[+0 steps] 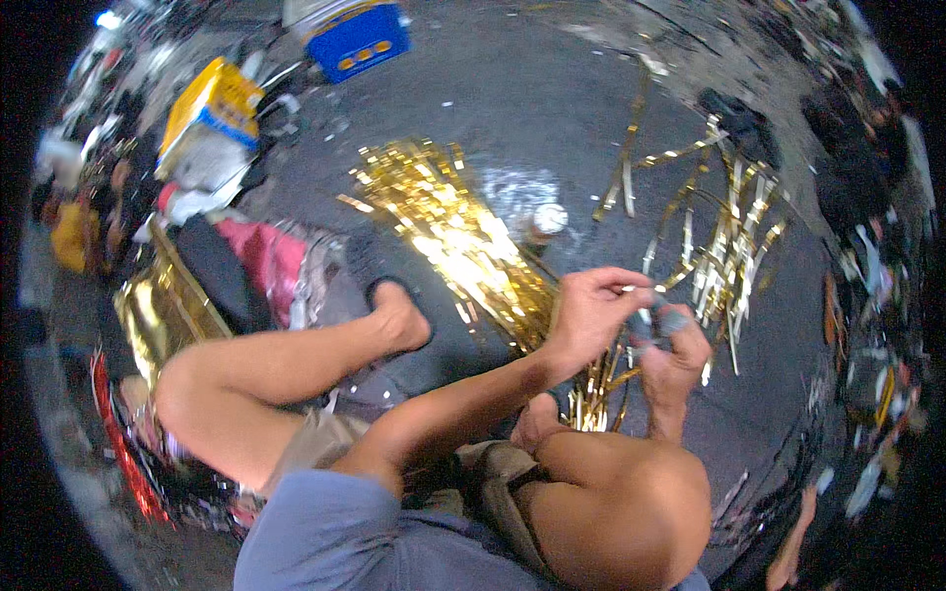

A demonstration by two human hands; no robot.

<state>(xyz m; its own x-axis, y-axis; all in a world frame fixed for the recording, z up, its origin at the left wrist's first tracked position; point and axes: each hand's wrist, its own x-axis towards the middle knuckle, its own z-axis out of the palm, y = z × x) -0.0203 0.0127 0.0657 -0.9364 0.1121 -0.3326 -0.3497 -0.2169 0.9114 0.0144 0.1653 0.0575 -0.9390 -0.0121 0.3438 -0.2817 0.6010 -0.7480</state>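
Just above my bent right knee, my two hands meet in front of me. My left hand [596, 313] is closed in a pinch on the end of a thin gold foil strip [674, 284], which trails off to the right. Close beside it, my right hand [672, 357] is curled, with grey coverings on its fingertips; blur hides whether anything is in it. A thick bundle of shiny gold foil strips [458, 241] lies on the dark floor left of my hands. More gold strips [591, 399] hang or lie below them, by my foot.
Loose gold and silvery strips [734, 241] spread over the floor at right. A small round container [549, 219] stands beyond the bundle. Farther off are a blue box [357, 41] and a yellow box [209, 118]. Pink material [268, 258] and gold sheeting [153, 320] lie at left.
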